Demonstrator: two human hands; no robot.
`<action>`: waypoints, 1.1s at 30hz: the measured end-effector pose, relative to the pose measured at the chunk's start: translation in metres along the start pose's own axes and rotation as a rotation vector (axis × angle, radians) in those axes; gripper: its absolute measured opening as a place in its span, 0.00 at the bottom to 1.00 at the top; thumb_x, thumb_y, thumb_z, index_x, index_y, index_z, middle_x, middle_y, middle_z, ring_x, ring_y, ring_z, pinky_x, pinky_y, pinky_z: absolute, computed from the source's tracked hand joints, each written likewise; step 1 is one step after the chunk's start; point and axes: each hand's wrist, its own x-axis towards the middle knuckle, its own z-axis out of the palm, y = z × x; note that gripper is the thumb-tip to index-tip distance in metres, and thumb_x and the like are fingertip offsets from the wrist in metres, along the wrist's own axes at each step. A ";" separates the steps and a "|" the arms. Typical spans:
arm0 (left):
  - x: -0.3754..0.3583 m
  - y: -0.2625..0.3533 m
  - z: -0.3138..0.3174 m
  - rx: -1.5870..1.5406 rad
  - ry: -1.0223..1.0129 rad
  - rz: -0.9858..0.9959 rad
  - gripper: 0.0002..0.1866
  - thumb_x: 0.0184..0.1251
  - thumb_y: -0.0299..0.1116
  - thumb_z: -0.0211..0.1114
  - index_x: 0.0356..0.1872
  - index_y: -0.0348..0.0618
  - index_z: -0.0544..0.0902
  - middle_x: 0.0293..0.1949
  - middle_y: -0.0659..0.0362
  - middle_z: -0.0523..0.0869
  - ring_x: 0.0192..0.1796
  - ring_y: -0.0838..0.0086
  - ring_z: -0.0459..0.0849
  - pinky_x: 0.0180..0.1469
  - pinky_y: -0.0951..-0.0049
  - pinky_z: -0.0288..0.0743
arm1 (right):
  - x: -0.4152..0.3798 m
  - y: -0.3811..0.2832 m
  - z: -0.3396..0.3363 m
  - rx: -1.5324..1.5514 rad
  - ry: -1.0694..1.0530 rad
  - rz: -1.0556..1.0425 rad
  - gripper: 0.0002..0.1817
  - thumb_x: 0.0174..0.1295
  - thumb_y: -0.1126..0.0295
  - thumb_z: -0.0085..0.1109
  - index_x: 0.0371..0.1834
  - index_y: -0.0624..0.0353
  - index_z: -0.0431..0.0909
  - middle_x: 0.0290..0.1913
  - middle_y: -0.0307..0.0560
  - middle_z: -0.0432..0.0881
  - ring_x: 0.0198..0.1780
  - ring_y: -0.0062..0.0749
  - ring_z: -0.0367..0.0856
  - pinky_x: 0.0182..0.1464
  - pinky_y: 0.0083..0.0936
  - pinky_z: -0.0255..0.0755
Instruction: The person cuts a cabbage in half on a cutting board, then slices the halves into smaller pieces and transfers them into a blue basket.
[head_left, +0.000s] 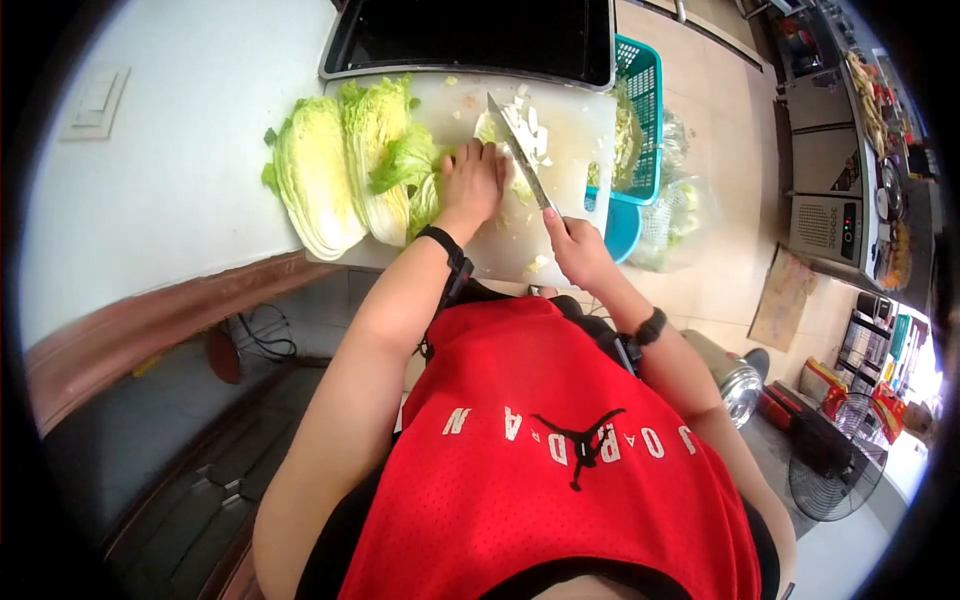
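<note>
My right hand (pixel 580 250) grips the handle of a kitchen knife (pixel 522 158), its long blade slanting up and left over the white cutting board (pixel 560 245). Beside the blade, my left hand (pixel 474 182) presses its curled fingers on a piece of napa cabbage (pixel 487 128), which the hand partly hides. Chopped white cabbage pieces (pixel 537 137) lie right of the blade. To the left of my left hand rest a cut napa cabbage half (pixel 376 165) with loose leaves and another pale green half (pixel 316 180) at the board's edge.
A black tray-like panel with a silver rim (pixel 470 40) borders the board's far side. On the right stand a teal basket (pixel 650 120) with greens, a blue basin (pixel 622 230) and a clear plastic bag (pixel 680 225). A wall with a switch (pixel 96 103) is at left.
</note>
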 end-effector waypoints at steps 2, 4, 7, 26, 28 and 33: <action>0.001 0.001 -0.001 0.001 -0.005 -0.010 0.15 0.78 0.43 0.53 0.50 0.43 0.79 0.48 0.51 0.80 0.53 0.56 0.76 0.56 0.54 0.63 | 0.003 0.009 0.005 -0.048 0.026 -0.048 0.38 0.79 0.42 0.45 0.26 0.70 0.77 0.19 0.53 0.77 0.22 0.37 0.78 0.29 0.36 0.74; 0.001 -0.001 0.002 -0.007 0.011 -0.005 0.15 0.78 0.43 0.53 0.50 0.44 0.80 0.48 0.51 0.80 0.53 0.56 0.76 0.56 0.54 0.63 | 0.003 0.008 0.006 -0.095 0.051 -0.102 0.38 0.79 0.42 0.45 0.26 0.71 0.78 0.20 0.54 0.77 0.23 0.39 0.79 0.30 0.37 0.74; 0.001 0.000 0.001 -0.018 0.010 -0.003 0.15 0.77 0.42 0.53 0.50 0.44 0.80 0.48 0.51 0.79 0.53 0.56 0.76 0.56 0.54 0.62 | -0.002 0.005 0.001 -0.072 -0.007 0.008 0.39 0.79 0.41 0.44 0.26 0.71 0.78 0.20 0.57 0.78 0.25 0.43 0.80 0.33 0.39 0.75; 0.004 -0.002 0.002 0.063 -0.054 -0.004 0.14 0.77 0.43 0.54 0.48 0.48 0.82 0.49 0.57 0.82 0.56 0.61 0.76 0.57 0.55 0.64 | 0.046 -0.002 0.021 -0.073 -0.074 0.154 0.39 0.77 0.42 0.46 0.31 0.76 0.82 0.33 0.79 0.81 0.43 0.74 0.82 0.50 0.53 0.75; 0.006 -0.001 -0.002 0.069 -0.085 -0.007 0.14 0.78 0.43 0.54 0.50 0.47 0.82 0.50 0.57 0.82 0.56 0.61 0.75 0.57 0.54 0.64 | 0.053 -0.003 0.024 -0.126 -0.006 0.036 0.39 0.76 0.41 0.46 0.32 0.75 0.82 0.33 0.78 0.82 0.43 0.74 0.83 0.50 0.53 0.76; 0.008 -0.001 -0.001 0.044 -0.089 0.001 0.14 0.79 0.43 0.53 0.51 0.46 0.81 0.50 0.57 0.81 0.57 0.62 0.75 0.57 0.55 0.63 | 0.074 0.003 0.033 -0.102 0.000 0.081 0.40 0.76 0.39 0.44 0.33 0.74 0.83 0.34 0.77 0.83 0.44 0.73 0.83 0.52 0.52 0.76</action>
